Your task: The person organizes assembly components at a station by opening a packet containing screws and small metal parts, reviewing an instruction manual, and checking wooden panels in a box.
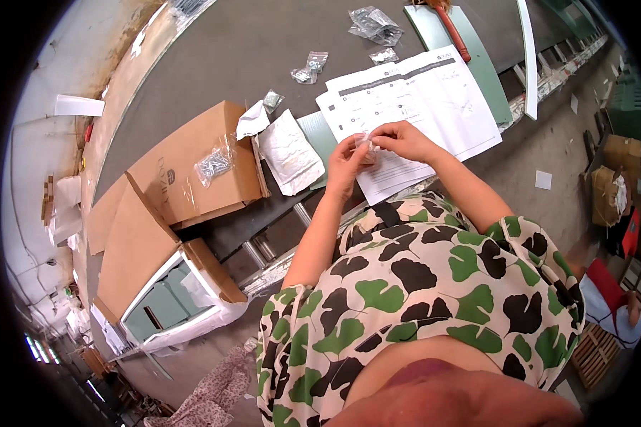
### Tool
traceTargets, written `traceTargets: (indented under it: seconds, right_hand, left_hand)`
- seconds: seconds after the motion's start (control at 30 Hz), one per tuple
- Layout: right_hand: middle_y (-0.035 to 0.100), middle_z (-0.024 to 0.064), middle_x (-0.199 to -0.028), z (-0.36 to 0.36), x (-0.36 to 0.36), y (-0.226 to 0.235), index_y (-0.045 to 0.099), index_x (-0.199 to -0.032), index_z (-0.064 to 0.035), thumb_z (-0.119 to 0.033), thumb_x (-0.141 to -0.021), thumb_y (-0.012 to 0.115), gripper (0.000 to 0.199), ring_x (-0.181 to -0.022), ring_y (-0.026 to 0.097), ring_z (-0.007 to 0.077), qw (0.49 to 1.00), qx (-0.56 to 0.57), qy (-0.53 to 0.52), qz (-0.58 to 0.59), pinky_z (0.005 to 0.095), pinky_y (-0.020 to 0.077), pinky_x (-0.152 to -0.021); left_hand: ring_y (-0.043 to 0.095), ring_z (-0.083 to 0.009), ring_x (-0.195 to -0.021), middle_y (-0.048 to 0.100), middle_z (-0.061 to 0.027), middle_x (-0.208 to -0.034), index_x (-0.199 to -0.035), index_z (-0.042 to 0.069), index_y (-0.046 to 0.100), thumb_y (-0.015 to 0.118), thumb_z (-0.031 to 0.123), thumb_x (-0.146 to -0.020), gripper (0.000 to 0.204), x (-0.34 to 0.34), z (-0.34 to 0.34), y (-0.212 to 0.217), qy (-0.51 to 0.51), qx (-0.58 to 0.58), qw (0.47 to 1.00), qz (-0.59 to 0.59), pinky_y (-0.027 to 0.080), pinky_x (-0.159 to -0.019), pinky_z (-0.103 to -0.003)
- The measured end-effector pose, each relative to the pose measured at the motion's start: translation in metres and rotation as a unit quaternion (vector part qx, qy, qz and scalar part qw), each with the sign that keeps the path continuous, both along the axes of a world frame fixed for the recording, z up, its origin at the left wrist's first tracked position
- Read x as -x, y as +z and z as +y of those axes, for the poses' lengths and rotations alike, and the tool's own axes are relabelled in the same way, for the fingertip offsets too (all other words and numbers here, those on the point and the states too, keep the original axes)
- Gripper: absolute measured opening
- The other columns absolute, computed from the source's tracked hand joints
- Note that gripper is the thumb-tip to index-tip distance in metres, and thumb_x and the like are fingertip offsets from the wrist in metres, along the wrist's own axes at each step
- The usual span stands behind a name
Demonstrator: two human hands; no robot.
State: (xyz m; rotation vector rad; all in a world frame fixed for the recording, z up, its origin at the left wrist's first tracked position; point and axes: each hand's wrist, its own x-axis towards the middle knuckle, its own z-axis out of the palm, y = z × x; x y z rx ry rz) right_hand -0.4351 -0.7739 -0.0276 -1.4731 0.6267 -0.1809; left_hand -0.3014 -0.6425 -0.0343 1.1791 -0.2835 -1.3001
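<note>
Above the near edge of the printed instruction sheets [441, 107], my two hands meet around a small clear plastic bag [365, 151]. My left hand [344, 167] has its fingers closed on the bag from the left. From the right, my right hand [409, 142] pinches the bag's upper part between thumb and fingertips. What the bag contains is mostly hidden by my fingers. A crumpled white paper sleeve [290, 153] lies on the table to the left of my left hand, beside a pale green panel [315, 135].
An opened cardboard box [192, 164] at the left carries a bag of screws [214, 165]. Small hardware bags [310, 68] lie farther back. A red-handled brush [454, 32] rests on a green board [488, 78]. Green panels [167, 306] sit in packaging at lower left.
</note>
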Motion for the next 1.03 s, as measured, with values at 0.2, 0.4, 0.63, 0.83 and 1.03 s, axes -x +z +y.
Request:
traceTargets:
  seconds: [0.2,0.4,0.63,0.83,1.03]
  right_hand:
    - [0.064,0.0032,-0.082,-0.003,0.005,0.021,0.064,-0.095,-0.0005,-0.017,-0.087,0.059,0.019,-0.073,0.054,0.0091,0.997,-0.017,0.051,0.052,0.0241,0.0447,-0.068]
    - [0.061,0.0011,-0.077,0.004,0.009,0.028,0.062,-0.090,-0.0003,-0.016,-0.086,0.060,0.017,-0.069,0.052,0.0081,0.997,0.026,0.057,0.040,0.0231,0.0436,-0.064]
    - [0.058,0.0048,-0.071,0.016,0.001,0.030,0.059,-0.086,0.0002,-0.013,-0.086,0.058,0.013,-0.065,0.049,0.0112,0.984,0.164,0.058,0.037,0.0259,0.0423,-0.061]
    - [0.057,-0.0003,-0.074,0.010,-0.002,0.034,0.060,-0.088,-0.0007,-0.015,-0.086,0.060,0.014,-0.067,0.047,0.0068,0.996,0.066,0.039,0.043,0.0229,0.0417,-0.061]
    - [0.057,-0.0018,-0.079,0.007,-0.001,0.035,0.060,-0.091,-0.0013,-0.017,-0.087,0.061,0.016,-0.071,0.047,0.0049,0.999,0.004,0.027,0.025,0.0202,0.0414,-0.065]
  left_hand:
    - [0.057,-0.0089,-0.075,0.064,-0.0019,-0.082,-0.096,0.002,0.066,0.065,0.016,-0.086,0.017,-0.001,0.009,-0.005,-0.001,0.022,0.997,-0.079,0.044,-0.066,-0.021]
    - [0.059,-0.0098,-0.076,0.066,-0.0043,-0.086,-0.097,0.000,0.066,0.067,0.016,-0.085,0.020,0.000,0.012,-0.003,-0.024,0.005,0.998,-0.064,0.047,-0.069,-0.022]
    - [0.055,-0.0076,-0.069,0.062,-0.0018,-0.078,-0.091,0.000,0.063,0.065,0.015,-0.086,0.016,0.005,0.012,-0.007,0.004,0.045,0.997,-0.064,0.045,-0.064,-0.022]
    - [0.056,-0.0078,-0.071,0.063,-0.0024,-0.081,-0.093,0.000,0.064,0.065,0.014,-0.086,0.016,0.007,0.011,0.004,0.057,0.038,0.997,-0.038,0.046,-0.066,-0.022]
    - [0.058,-0.0095,-0.081,0.065,-0.0035,-0.088,-0.097,0.000,0.064,0.067,0.015,-0.085,0.020,-0.001,0.012,0.003,0.032,0.010,0.999,-0.005,0.047,-0.075,-0.022]
